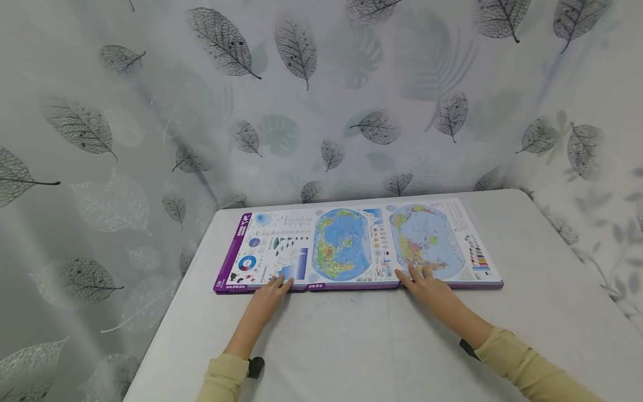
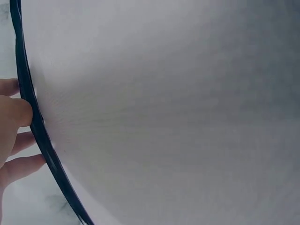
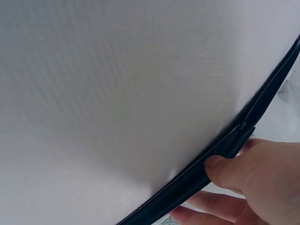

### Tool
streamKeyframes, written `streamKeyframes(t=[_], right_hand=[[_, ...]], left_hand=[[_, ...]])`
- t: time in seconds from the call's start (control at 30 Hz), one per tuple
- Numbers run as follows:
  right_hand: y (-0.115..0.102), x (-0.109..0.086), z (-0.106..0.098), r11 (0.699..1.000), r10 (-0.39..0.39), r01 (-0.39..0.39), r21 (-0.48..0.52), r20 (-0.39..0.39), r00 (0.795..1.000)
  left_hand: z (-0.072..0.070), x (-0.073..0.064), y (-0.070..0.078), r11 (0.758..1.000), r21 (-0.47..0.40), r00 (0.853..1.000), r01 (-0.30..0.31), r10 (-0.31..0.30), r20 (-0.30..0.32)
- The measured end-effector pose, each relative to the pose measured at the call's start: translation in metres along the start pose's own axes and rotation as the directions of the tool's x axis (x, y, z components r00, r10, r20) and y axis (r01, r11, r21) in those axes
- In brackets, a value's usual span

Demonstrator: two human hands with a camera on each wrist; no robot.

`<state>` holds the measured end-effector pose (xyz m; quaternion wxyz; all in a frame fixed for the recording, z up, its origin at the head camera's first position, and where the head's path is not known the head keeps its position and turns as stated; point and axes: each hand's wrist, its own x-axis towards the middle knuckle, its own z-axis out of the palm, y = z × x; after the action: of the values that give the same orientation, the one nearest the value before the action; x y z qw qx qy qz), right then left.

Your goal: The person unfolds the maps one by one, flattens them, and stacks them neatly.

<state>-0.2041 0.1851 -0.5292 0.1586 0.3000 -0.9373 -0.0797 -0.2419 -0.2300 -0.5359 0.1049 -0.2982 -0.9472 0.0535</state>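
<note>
A long folded world map (image 1: 377, 245) with purple borders lies flat across the far part of the white table. Two oval world maps and several small charts are printed on its top. My left hand (image 1: 271, 293) rests on its near edge, left of the middle, fingertips on the printed face. In the left wrist view the thumb (image 2: 21, 112) touches the dark edge (image 2: 44, 136). Toward the right, my right hand (image 1: 427, 287) lies on the same edge with fingers spread over the top. Its thumb (image 3: 218, 168) presses the front edge, where layers part slightly in the right wrist view.
A white cloth-like surface covers the table (image 1: 346, 346), which has a rounded far right corner. Leaf-patterned curtains (image 1: 321, 111) hang right behind the table and along both sides. Dark wrist devices (image 1: 256, 367) sit at the cuffs of the tan sleeves.
</note>
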Motion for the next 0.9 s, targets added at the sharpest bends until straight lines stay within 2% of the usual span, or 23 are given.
streamKeyframes(t=[0.17, 0.47, 0.6, 0.73, 0.8, 0.9], right_hand=[[0.001, -0.002, 0.002, 1.0, -0.007, 0.006, 0.023, 0.013, 1.0], [0.003, -0.007, -0.002, 0.99, 0.019, -0.028, 0.138, 0.072, 0.997], [0.005, -0.005, -0.005, 0.983, 0.028, -0.049, 0.175, 0.117, 0.993], [0.005, -0.008, -0.008, 0.962, 0.039, -0.082, 0.261, 0.166, 0.985], [0.004, -0.011, -0.01, 0.953, 0.034, -0.079, 0.293, 0.155, 0.987], [0.0, -0.017, -0.016, 0.95, 0.029, -0.06, 0.307, 0.106, 0.994]], left_hand=[[0.001, 0.003, 0.004, 1.0, -0.021, 1.0, 0.004, -0.003, 0.02], [0.0, 0.008, 0.009, 1.0, -0.017, 0.999, 0.019, -0.019, 0.026], [-0.002, 0.009, 0.012, 0.995, -0.071, 0.997, 0.067, -0.064, 0.047], [-0.005, 0.004, 0.018, 0.985, -0.121, 0.99, 0.126, -0.116, 0.084], [-0.008, 0.001, 0.022, 0.978, -0.144, 0.986, 0.152, -0.139, 0.095], [-0.013, -0.003, 0.03, 0.974, -0.163, 0.986, 0.156, -0.144, 0.08]])
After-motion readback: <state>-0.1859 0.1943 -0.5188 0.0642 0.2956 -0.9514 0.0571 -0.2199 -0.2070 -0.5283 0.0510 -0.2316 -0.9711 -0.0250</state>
